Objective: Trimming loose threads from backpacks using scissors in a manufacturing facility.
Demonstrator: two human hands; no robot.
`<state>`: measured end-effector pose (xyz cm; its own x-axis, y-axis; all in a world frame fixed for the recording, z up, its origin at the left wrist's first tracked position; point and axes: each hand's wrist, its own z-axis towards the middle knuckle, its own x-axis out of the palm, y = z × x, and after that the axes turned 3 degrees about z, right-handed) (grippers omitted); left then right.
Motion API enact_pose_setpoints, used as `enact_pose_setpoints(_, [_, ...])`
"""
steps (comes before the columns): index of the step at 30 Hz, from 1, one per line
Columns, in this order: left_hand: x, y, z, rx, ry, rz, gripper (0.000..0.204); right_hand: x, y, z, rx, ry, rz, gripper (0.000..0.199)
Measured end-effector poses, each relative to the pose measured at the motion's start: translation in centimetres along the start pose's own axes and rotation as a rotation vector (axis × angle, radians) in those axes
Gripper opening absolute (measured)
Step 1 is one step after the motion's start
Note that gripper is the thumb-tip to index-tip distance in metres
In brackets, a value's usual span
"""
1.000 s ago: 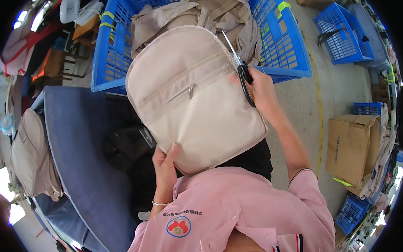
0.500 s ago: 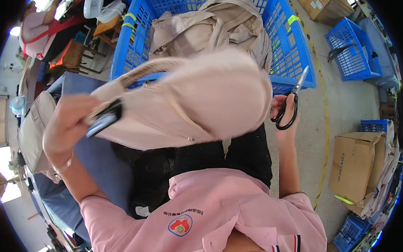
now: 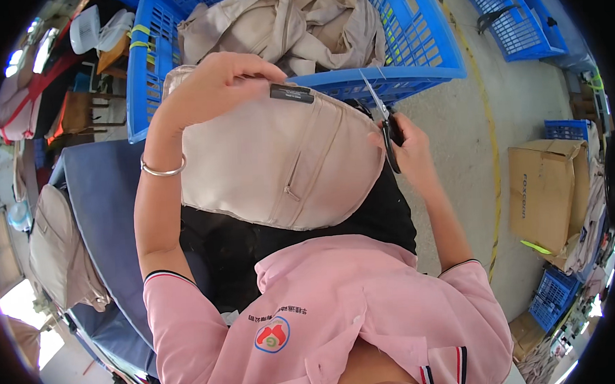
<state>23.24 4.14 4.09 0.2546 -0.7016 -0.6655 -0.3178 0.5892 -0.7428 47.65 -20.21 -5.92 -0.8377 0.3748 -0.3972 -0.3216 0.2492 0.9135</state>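
Observation:
A beige fabric bag [image 3: 245,153] lies across my lap, its flat panel with a slanted zipper [image 3: 292,191] facing up. Along its far edge is sewn a small black label [image 3: 292,93]. My left hand [image 3: 212,90] is closed on that far edge beside the label, a bracelet on the wrist. In my right hand [image 3: 413,151] is a pair of black-handled scissors [image 3: 386,118], the blades pointing away over the crate's near rim. The right fingertips come up to the bag's right edge; whether they grip it I cannot tell.
A large blue plastic crate [image 3: 418,73] with beige fabric pieces [image 3: 281,30] stands just ahead. At left, another beige bag [image 3: 55,241] rests by a blue-grey cloth-covered surface [image 3: 108,199]. A cardboard box [image 3: 541,197] and blue baskets [image 3: 515,22] are on the right. A person [image 3: 17,111] is at far left.
The bag has been turned over and lowered onto my lap, hiding its strap and showing the zippered panel. My left hand has moved right to its far edge. The scissors have shifted left, beside the bag.

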Motion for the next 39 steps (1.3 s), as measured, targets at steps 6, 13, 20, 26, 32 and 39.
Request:
enact_pose_setpoints(6, [2.6,-1.3,-1.1,-0.073,-0.355,0.492,0.027,-1.0,1.3,1.6,-0.123,0.131,-0.223,0.049])
enact_pose_setpoints(13, [3.9,-0.9,-3.2,-0.136,-0.43,0.533,0.038,-0.4,3.6,5.3,-0.474,0.26,-0.49,0.056])
enact_pose_setpoints(20, [4.2,-0.4,-3.4,-0.183,-0.525,0.384,0.057,1.7,5.2,9.1,-0.587,0.429,-0.658,0.062])
enact_pose_setpoints(26, [4.3,0.3,-3.5,-0.053,-0.593,0.385,0.059,2.8,5.9,10.2,-0.58,0.516,-0.641,0.064])
enact_pose_setpoints(32, [4.2,0.7,-3.7,-0.141,-0.546,0.309,0.064,2.3,5.6,10.8,-0.71,0.46,-0.625,0.064])
enact_pose_setpoints(39, [4.2,1.4,-3.1,-0.014,-0.595,0.307,0.06,2.5,4.3,11.5,-0.655,0.596,-0.51,0.062])
